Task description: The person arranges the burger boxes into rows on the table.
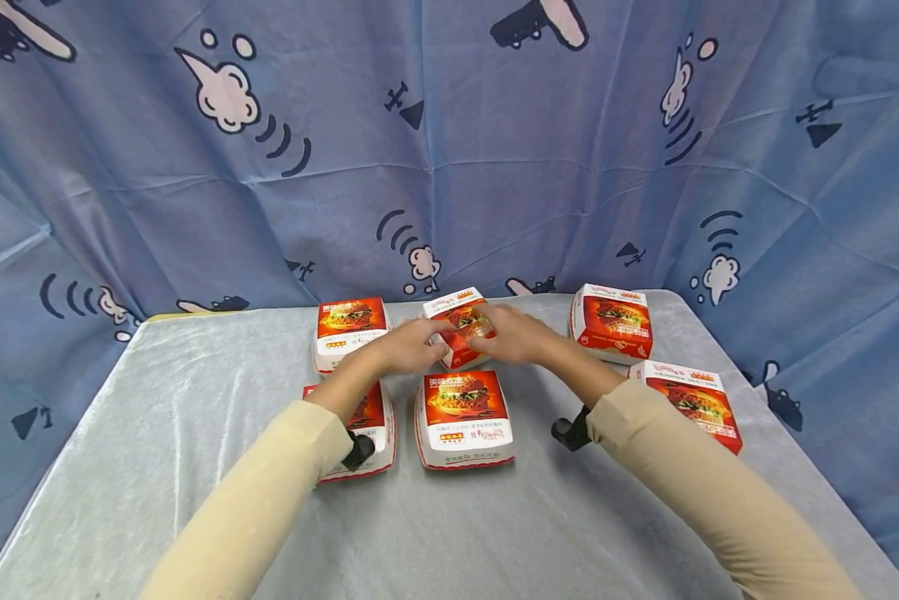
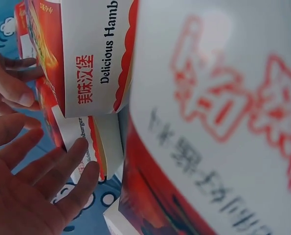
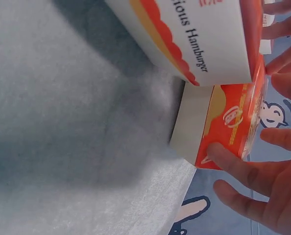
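Observation:
In the head view both hands reach to the far middle hamburger box (image 1: 460, 315), a red-and-white carton turned slightly askew. My left hand (image 1: 407, 346) is at its left side, my right hand (image 1: 515, 333) at its right. The left wrist view shows the left hand (image 2: 37, 181) with fingers spread beside a box side (image 2: 106, 142); contact cannot be made out. In the right wrist view, extended fingers of the right hand (image 3: 267, 181) touch the red side (image 3: 228, 122) of the box. A front middle hamburger box (image 1: 467, 408) sits just nearer.
Matching boxes stand around: far left (image 1: 352, 329), front left (image 1: 374, 417) partly under the left forearm, far right (image 1: 612, 321), and front right (image 1: 692, 400) partly behind the right sleeve. A grey cloth covers the table (image 1: 157, 417). A blue patterned curtain (image 1: 494, 125) hangs behind.

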Action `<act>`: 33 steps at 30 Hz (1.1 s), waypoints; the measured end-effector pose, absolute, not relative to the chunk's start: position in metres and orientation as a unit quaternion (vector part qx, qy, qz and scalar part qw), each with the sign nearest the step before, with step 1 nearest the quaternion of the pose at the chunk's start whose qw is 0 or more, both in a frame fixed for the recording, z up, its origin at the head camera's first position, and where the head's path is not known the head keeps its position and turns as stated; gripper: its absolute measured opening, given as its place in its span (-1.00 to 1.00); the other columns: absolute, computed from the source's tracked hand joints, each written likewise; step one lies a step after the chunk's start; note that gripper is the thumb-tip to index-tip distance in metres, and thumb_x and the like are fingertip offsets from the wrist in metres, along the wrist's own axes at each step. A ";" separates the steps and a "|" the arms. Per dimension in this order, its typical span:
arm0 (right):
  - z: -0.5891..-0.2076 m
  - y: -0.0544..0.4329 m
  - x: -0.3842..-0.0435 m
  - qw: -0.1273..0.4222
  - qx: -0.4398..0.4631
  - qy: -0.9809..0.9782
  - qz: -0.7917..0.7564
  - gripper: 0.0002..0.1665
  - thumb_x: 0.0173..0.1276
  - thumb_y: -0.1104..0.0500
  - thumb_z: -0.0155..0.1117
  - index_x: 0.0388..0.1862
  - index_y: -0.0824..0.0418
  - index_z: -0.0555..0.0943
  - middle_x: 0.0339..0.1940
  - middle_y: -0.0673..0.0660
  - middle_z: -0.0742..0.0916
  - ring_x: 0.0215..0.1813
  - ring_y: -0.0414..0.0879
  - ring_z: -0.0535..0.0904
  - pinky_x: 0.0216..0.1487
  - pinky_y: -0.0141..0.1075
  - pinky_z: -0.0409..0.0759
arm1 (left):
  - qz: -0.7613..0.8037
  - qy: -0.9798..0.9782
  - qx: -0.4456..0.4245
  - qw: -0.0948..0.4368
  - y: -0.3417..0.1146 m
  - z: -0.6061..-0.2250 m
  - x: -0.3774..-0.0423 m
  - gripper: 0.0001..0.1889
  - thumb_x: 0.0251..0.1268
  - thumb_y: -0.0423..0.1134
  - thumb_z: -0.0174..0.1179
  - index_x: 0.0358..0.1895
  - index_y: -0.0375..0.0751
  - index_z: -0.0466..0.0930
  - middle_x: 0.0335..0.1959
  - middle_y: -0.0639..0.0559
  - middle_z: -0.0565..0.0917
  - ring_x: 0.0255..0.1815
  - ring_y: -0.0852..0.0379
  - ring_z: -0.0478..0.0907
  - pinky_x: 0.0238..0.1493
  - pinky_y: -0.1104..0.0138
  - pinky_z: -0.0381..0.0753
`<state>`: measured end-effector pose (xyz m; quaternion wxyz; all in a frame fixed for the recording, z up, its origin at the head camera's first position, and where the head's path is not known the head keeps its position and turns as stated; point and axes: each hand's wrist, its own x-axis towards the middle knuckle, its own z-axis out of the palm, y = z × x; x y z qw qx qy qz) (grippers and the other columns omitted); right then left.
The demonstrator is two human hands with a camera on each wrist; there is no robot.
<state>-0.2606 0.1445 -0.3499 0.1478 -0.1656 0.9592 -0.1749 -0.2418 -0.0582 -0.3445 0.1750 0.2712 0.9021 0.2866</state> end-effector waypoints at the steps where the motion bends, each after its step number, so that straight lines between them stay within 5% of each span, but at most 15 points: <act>1: -0.350 0.144 -0.260 0.148 -0.161 0.960 -0.172 -0.18 0.45 -0.08 0.18 0.52 0.30 0.22 0.39 0.34 0.47 0.26 0.19 0.46 0.25 0.16 0.45 | 0.287 0.902 0.273 0.175 -0.058 -0.345 -0.242 -0.52 0.50 -0.30 -0.05 0.42 -0.31 0.37 0.26 -0.16 0.54 0.18 -0.03 0.45 0.28 0.13 0.39; 7: -0.351 0.142 -0.260 0.147 -0.147 0.966 -0.152 -0.15 0.42 -0.20 0.20 0.51 0.21 0.25 0.37 0.36 0.44 0.20 0.22 0.48 0.17 0.19 0.48 | 0.289 0.900 0.272 0.177 -0.056 -0.345 -0.241 -0.54 0.50 -0.33 -0.06 0.41 -0.30 0.38 0.32 -0.16 0.51 0.30 -0.03 0.42 0.33 0.14 0.37; 13: -0.353 0.141 -0.261 0.149 -0.144 0.969 -0.133 -0.07 0.34 -0.25 0.27 0.53 0.13 0.22 0.45 0.35 0.34 0.25 0.28 0.47 0.19 0.22 0.46 | 0.294 0.900 0.275 0.166 -0.055 -0.345 -0.242 -0.53 0.43 -0.45 -0.10 0.37 -0.32 0.43 0.30 -0.16 0.53 0.21 -0.04 0.44 0.26 0.16 0.39; 21: -0.351 0.146 -0.262 0.156 -0.169 0.965 -0.123 -0.10 0.37 -0.14 0.27 0.57 0.13 0.19 0.53 0.38 0.23 0.36 0.34 0.36 0.24 0.30 0.38 | 0.301 0.909 0.256 0.130 -0.059 -0.342 -0.240 -0.52 0.43 -0.42 -0.08 0.39 -0.33 0.40 0.36 -0.19 0.47 0.46 -0.07 0.29 0.46 0.13 0.22; 29: -0.351 0.150 -0.263 0.168 -0.194 0.954 -0.157 -0.14 0.37 0.04 0.24 0.58 0.19 0.18 0.56 0.40 0.16 0.44 0.33 0.27 0.30 0.28 0.34 | 0.286 0.912 0.254 0.150 -0.060 -0.343 -0.242 -0.51 0.51 -0.33 -0.08 0.44 -0.32 0.33 0.50 -0.24 0.26 0.56 -0.12 0.07 0.53 0.11 0.04; 33: -0.351 0.151 -0.264 0.175 -0.202 0.950 -0.163 -0.17 0.36 0.14 0.19 0.59 0.15 0.19 0.58 0.42 0.10 0.49 0.36 0.18 0.33 0.31 0.29 | 0.279 0.913 0.249 0.162 -0.061 -0.344 -0.242 -0.50 0.51 -0.29 -0.07 0.46 -0.29 0.33 0.48 -0.19 0.33 0.53 -0.10 0.15 0.51 0.11 0.11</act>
